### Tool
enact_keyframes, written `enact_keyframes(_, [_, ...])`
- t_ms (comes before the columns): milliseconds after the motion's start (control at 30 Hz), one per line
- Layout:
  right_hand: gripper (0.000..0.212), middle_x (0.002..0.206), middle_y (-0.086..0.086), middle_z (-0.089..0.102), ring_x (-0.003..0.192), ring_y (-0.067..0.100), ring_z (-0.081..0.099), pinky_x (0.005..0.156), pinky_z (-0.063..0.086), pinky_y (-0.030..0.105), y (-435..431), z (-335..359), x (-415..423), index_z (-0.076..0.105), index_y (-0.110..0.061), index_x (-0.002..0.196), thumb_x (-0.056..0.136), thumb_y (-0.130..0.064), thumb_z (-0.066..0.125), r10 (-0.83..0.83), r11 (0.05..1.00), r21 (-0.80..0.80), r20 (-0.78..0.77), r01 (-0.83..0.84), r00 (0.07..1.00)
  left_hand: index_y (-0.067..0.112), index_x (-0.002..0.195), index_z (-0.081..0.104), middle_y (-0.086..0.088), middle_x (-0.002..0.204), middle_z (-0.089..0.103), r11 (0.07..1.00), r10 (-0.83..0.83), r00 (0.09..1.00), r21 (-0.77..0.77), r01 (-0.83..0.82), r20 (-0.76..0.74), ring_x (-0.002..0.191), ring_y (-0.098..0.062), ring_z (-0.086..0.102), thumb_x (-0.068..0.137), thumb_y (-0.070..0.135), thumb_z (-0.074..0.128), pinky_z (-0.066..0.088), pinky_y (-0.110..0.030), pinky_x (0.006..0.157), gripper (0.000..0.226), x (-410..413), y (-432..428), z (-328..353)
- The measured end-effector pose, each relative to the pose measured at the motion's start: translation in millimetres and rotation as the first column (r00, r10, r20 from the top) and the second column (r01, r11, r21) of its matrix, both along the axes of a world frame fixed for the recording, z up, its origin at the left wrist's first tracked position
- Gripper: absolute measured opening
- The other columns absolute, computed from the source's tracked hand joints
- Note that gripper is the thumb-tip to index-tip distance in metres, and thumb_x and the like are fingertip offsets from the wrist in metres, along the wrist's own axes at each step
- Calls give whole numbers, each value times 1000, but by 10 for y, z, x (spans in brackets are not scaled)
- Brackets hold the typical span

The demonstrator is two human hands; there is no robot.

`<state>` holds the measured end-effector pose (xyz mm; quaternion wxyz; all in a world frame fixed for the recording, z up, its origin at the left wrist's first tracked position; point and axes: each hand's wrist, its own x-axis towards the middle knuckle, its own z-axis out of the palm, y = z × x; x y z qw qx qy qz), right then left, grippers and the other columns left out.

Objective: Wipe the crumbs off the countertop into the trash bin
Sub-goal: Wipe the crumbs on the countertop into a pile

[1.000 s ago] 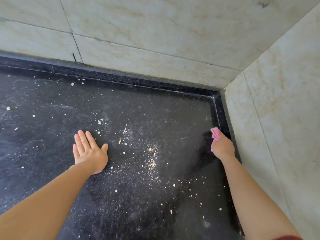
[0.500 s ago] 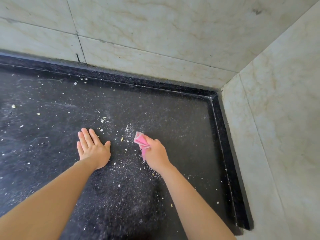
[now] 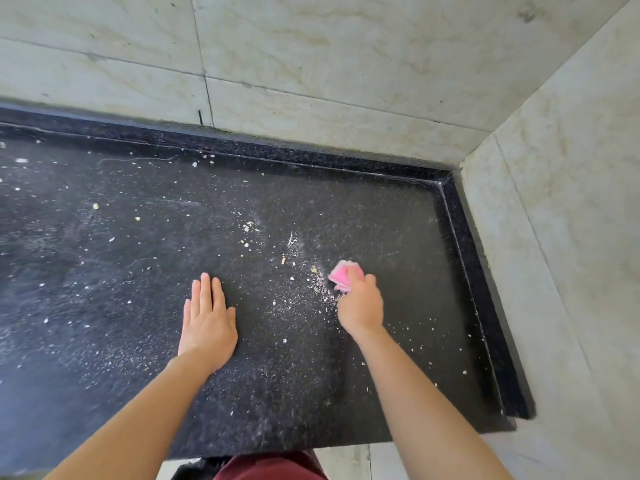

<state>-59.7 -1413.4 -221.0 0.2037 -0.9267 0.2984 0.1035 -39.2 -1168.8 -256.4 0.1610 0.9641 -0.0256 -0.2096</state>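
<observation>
A black speckled countertop [image 3: 104, 306] fills the view, strewn with pale crumbs [image 3: 298, 299]; the densest patch lies between my hands. My right hand [image 3: 360, 306] grips a folded pink cloth [image 3: 344, 277] and presses it onto the counter just right of that patch. My left hand [image 3: 207, 320] lies flat on the counter with straight fingers, palm down, left of the crumbs. No trash bin is in view.
A raised black lip [image 3: 478, 271] runs along the back and right edges, against beige tiled walls [image 3: 346, 64]. The counter's front edge [image 3: 311, 448] is near my body, with dark red clothing below it. More crumbs [image 3: 194, 164] lie scattered at the far left and back.
My right hand swept the cloth from the right lip leftward into the crumbs, then shifted slightly back to the right. My left hand stayed flat in place.
</observation>
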Motion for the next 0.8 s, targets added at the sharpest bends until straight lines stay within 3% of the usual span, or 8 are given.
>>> enact_keyframes(167, [50, 107, 11, 49, 91, 32, 58, 80, 47, 37, 276, 53, 10, 49, -30, 137, 94, -5, 46, 225, 950, 216, 25, -225, 974, 4, 151, -7, -12, 159, -16, 995, -44, 999, 93, 46, -17, 147, -28, -15, 102, 29, 19, -2, -44, 120, 61, 39, -16, 64])
enact_keyframes(233, [51, 105, 10, 51, 87, 28, 58, 80, 49, 37, 139, 139, -64, 49, -36, 138, 97, -8, 43, 191, 949, 239, 92, -208, 977, 4, 151, -4, -12, 159, -14, 996, -43, 999, 76, 42, 7, 147, -27, -15, 102, 28, 18, -4, -43, 120, 59, -34, -45, 110])
enact_keyframes(333, [55, 99, 6, 51, 79, 24, 55, 75, 46, 33, -226, 199, -284, 47, -43, 138, 95, -10, 43, 82, 978, 176, 169, -112, 982, 2, 150, -7, -11, 159, -16, 998, -36, 999, 43, 34, 34, 146, -26, -17, 101, 25, 15, -6, -41, 120, 59, -287, -153, 130])
enact_keyframes(433, [56, 97, 9, 53, 74, 25, 56, 73, 47, 33, -733, 213, -554, 48, -46, 135, 93, -9, 40, -1, 995, 104, 150, -15, 989, 1, 149, -10, -12, 158, -19, 999, -15, 999, 47, 13, 35, 146, -26, -18, 101, 25, 14, -6, -40, 120, 59, -542, -290, 61])
enact_keyframes(567, [47, 110, 19, 53, 91, 37, 60, 81, 52, 42, -1448, 206, -879, 43, -22, 142, 96, -12, 47, -101, 985, -136, 60, 108, 993, -1, 149, -8, -15, 158, -17, 996, 58, 998, 63, -59, 22, 146, -29, -15, 101, 23, 17, -4, -41, 120, 59, -651, -446, 9])
enact_keyframes(700, [49, 124, 18, 48, 100, 35, 63, 82, 52, 40, -1994, 229, -1056, 39, -6, 139, 92, -6, 51, -56, 905, -424, -171, -22, 984, -1, 149, -10, -15, 158, -19, 993, 70, 997, 91, -72, 28, 146, -29, -17, 101, 21, 15, -5, -40, 120, 58, -648, -503, -9])
enact_keyframes(800, [37, 123, 14, 49, 100, 28, 66, 80, 54, 35, -1937, 124, -1107, 45, -1, 133, 96, -7, 45, -22, 880, -454, -338, -142, 941, 0, 148, -12, -15, 157, -20, 991, 72, 997, 116, -74, 23, 146, -29, -18, 101, 22, 13, -5, -40, 120, 58, -636, -505, -19])
